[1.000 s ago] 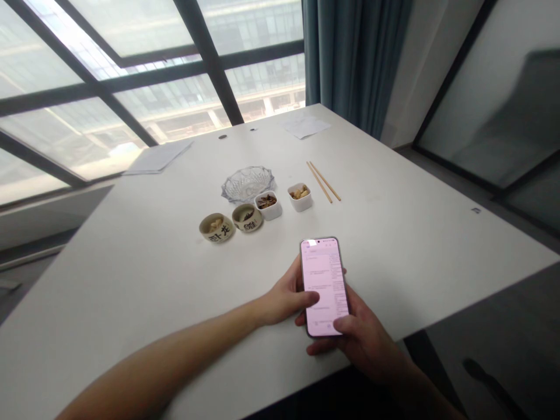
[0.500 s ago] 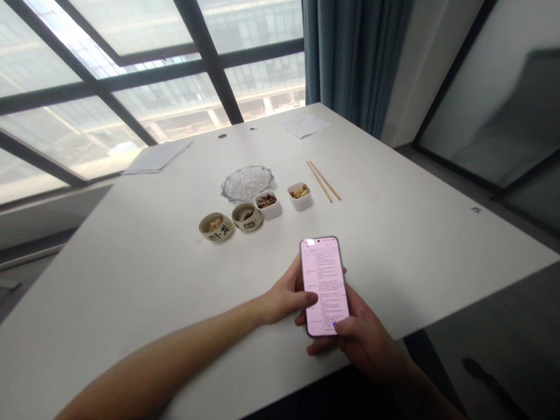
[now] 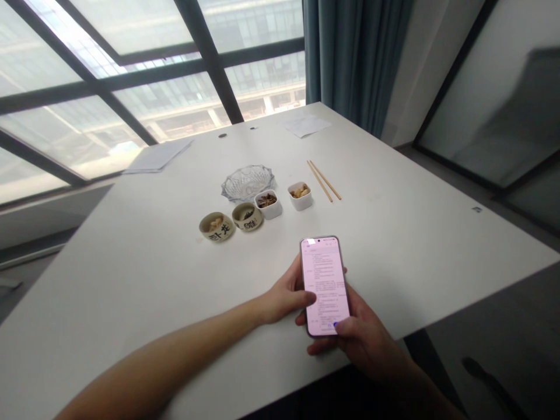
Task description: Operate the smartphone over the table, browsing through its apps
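Observation:
A smartphone (image 3: pixel 324 280) with a lit, pinkish page of text is held upright over the table's near edge. My left hand (image 3: pixel 286 294) grips its left side, the thumb lying on the screen's edge. From the lower right, my right hand (image 3: pixel 365 332) wraps around it, thumb at the bottom of the screen. Beyond the phone stand two greenish cups with black characters, a left cup (image 3: pixel 221 233) holding pale pieces and a right cup (image 3: pixel 248 223) holding dark bits. Beside them are a white dish (image 3: pixel 273 211) of brown dried pieces and another white dish (image 3: pixel 301 203) of yellowish pieces.
A clear glass bowl (image 3: pixel 238 184) sits behind the dishes on the white table (image 3: pixel 415 233). Two wooden chopsticks (image 3: pixel 321 184) lie to the right. Papers (image 3: pixel 157 157) rest at the far left, and another sheet (image 3: pixel 306 125) at the back. Windows and a blue curtain (image 3: pixel 354 64) border the table.
The text on the phone's screen has shifted slightly. Both hands keep their hold, and the cups, dishes and chopsticks stay in place.

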The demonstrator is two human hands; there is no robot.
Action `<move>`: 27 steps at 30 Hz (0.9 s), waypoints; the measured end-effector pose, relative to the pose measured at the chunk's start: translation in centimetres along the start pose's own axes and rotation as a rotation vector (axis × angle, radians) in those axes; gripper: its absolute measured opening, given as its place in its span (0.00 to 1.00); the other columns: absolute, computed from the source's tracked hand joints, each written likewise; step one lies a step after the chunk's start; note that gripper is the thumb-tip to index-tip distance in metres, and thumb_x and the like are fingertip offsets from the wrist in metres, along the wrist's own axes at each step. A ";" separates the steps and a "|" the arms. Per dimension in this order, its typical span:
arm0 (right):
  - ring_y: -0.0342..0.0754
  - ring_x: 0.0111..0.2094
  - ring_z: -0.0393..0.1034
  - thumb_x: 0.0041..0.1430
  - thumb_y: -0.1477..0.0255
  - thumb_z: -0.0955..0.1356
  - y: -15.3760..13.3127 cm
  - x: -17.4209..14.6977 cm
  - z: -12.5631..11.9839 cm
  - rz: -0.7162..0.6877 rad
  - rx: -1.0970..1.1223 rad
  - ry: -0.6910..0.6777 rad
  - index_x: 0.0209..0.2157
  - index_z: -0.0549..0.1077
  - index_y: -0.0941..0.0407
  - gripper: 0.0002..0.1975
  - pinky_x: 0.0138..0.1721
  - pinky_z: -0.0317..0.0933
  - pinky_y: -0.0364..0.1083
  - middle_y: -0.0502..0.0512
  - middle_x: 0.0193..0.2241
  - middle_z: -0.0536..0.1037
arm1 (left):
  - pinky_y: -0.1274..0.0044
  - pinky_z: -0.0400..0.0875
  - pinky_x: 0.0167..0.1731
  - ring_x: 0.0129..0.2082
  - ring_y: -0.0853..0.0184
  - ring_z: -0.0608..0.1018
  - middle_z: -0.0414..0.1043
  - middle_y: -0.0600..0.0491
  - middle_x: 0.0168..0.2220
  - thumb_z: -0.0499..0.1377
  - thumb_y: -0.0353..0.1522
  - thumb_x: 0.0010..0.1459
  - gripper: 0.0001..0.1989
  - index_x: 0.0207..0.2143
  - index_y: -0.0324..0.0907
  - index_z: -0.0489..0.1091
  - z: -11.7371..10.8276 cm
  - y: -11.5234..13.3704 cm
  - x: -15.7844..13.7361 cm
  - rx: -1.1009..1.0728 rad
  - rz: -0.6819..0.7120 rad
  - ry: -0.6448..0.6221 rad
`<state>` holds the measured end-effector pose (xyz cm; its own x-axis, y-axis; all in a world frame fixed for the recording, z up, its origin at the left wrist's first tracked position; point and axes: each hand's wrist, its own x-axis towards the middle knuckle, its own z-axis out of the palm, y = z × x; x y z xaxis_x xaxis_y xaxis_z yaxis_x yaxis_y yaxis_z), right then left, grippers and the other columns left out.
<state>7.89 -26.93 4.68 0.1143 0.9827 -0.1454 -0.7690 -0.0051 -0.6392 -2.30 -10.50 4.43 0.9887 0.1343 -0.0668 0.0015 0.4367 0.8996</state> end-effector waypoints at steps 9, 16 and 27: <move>0.61 0.50 0.75 0.50 0.78 0.69 -0.1 0.0 0.1 0.002 0.003 0.010 0.63 0.62 0.53 0.36 0.39 0.76 0.57 0.63 0.53 0.76 | 0.83 0.74 0.26 0.44 0.58 0.81 0.71 0.38 0.58 0.69 0.34 0.56 0.41 0.67 0.48 0.52 0.0 -0.1 0.0 0.021 0.049 0.009; 0.60 0.50 0.75 0.50 0.78 0.68 -0.1 -0.1 0.2 0.005 0.009 0.008 0.63 0.62 0.53 0.37 0.39 0.76 0.57 0.63 0.53 0.76 | 0.84 0.70 0.22 0.38 0.62 0.82 0.69 0.38 0.60 0.69 0.34 0.57 0.40 0.66 0.48 0.53 0.0 0.0 -0.1 0.047 0.026 0.024; 0.60 0.50 0.75 0.49 0.78 0.68 0.1 0.0 0.1 -0.005 0.001 0.022 0.64 0.61 0.54 0.38 0.39 0.76 0.57 0.63 0.50 0.77 | 0.86 0.66 0.14 0.21 0.75 0.76 0.69 0.38 0.60 0.64 0.31 0.57 0.37 0.66 0.49 0.54 0.0 0.1 0.0 -0.107 0.014 -0.049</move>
<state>7.75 -26.96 4.65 0.1320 0.9784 -0.1588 -0.7688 -0.0001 -0.6395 -2.34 -10.48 4.57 0.9946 0.0987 -0.0311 -0.0259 0.5281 0.8488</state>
